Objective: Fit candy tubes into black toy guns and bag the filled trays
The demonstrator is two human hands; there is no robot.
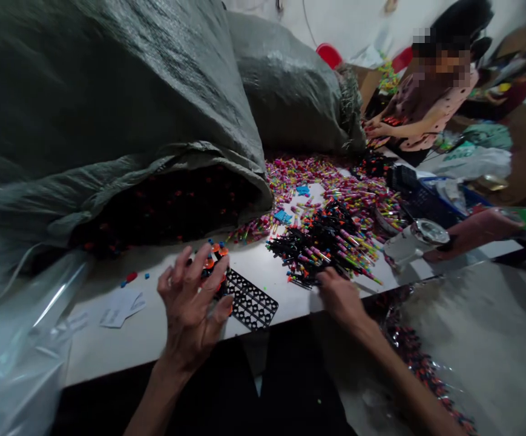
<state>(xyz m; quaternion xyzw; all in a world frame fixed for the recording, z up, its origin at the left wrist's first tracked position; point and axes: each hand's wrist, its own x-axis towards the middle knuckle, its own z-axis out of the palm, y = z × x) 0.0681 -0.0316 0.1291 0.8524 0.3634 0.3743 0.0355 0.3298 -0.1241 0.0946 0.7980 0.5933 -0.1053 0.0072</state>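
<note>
White tabletop crowded with stock, hemmed in by two large grey woven sacks, the nearer one gaping open onto a dark mass of parts. My left hand is raised over the near edge, fingers spread and curled around the end of a black perforated tray; the hand hides part of it, so how firm the hold is cannot be judged. Orange-tipped pieces sit in the tray only at the far end, by my fingertips; most of the visible holes stand empty, so I judge the filling barely begun. My right hand rests at the near edge of a black and multicoloured pile of small sticks, fingers turned down into it; whether it pinches one cannot be told. A large loose stock remains unsorted across the table. Another hand at right holds a tape roll; a second person works at the far end.
</note>
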